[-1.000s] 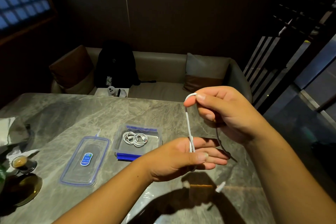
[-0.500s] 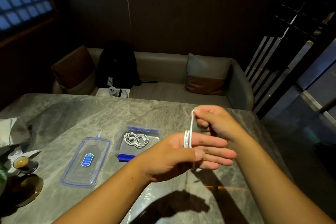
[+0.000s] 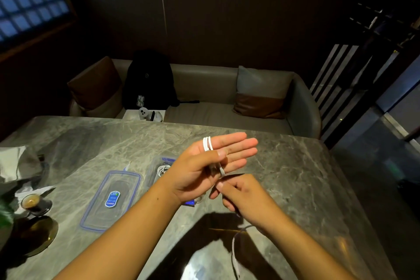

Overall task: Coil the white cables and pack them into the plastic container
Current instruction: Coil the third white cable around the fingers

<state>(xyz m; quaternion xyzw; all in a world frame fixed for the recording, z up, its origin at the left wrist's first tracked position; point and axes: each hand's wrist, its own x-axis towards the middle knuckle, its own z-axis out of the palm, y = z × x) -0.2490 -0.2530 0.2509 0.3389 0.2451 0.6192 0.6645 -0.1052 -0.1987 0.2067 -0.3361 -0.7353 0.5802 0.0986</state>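
A white cable (image 3: 207,143) is wound in a few loops around the straight fingers of my left hand (image 3: 204,166), whose thumb presses the strands against the palm. My right hand (image 3: 241,198) sits just below it and pinches the same cable near the left palm. The loose tail (image 3: 234,250) hangs blurred under my right wrist. The clear plastic container (image 3: 154,170) with blue clips stands on the table behind my left wrist, partly hidden, with a coiled white cable (image 3: 162,169) inside.
The container's clear blue-rimmed lid (image 3: 111,200) lies flat left of it on the grey marble table (image 3: 295,177). A small cup of coffee (image 3: 30,202) and a dark saucer (image 3: 38,234) stand at the left edge. A sofa with a black backpack (image 3: 148,79) lies beyond the table.
My right hand has swung from above my left hand to below it, carrying the cable around the fingers. One more loop lies on my left hand, which has risen and opened flatter.
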